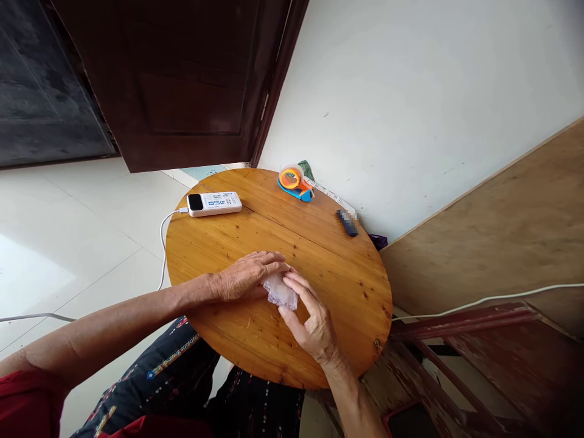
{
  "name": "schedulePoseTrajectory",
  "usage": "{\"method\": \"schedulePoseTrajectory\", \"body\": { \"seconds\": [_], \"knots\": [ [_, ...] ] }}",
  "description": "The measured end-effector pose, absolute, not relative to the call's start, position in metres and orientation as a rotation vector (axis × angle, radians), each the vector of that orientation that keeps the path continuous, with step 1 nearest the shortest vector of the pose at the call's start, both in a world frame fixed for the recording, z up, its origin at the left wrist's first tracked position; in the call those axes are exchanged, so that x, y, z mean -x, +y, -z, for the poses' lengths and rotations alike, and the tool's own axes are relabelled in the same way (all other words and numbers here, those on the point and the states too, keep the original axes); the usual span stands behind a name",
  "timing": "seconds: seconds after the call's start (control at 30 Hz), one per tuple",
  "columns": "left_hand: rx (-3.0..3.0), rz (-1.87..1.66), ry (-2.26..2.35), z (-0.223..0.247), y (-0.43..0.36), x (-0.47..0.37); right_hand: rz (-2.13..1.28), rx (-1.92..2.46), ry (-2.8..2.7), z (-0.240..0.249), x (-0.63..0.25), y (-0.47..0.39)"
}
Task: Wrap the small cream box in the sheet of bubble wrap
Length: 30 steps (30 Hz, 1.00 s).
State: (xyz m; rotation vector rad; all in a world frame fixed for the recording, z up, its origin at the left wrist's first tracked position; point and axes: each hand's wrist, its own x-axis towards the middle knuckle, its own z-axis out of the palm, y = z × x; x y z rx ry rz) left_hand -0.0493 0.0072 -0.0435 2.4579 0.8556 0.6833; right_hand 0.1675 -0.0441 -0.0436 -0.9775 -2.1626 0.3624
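Note:
A small bundle in clear, crinkled plastic (280, 291) is held over the middle of the round wooden table (205, 255). My left hand (250, 274) lies along its far left side, fingers stretched toward my right hand and resting on its top edge. My right hand (312, 319) grips the bundle from the right, with the thumb at its near edge and the fingers at its far edge. What lies inside the wrapping is a pale shape that I cannot make out.
A white power bank (215, 204) with a cable sits at the table's back left. An orange and blue tape dispenser (295, 182) stands at the back edge, and a dark object (347, 223) lies at the right. A wooden chair (456, 359) is to the right.

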Motion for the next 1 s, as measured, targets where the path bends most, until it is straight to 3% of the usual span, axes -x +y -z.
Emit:
{"method": "schedulePoseTrajectory", "body": {
  "seconds": [0.2, 0.37, 0.5, 0.7, 1.0],
  "knots": [
    [-2.258, -0.814, 0.836, 0.044, 0.018, 0.039, -0.238, 0.961, -2.095, 0.048, -0.165, -0.031],
    [-1.902, -0.595, 1.093, 0.028, 0.024, 0.029, -0.764, 1.211, -1.812, 0.035, -0.164, -0.004],
    [-1.891, -0.614, 1.378, 0.024, 0.032, 0.024, -1.166, 1.378, -1.493, 0.041, -0.16, 0.021],
    [-1.543, -0.785, 0.891, 0.041, 0.038, 0.03, -1.15, 1.392, -1.444, 0.045, -0.162, 0.038],
    [-1.308, -0.89, 0.697, 0.059, 0.039, 0.025, -1.116, 1.172, -1.262, 0.048, -0.163, 0.041]
  ]
}}
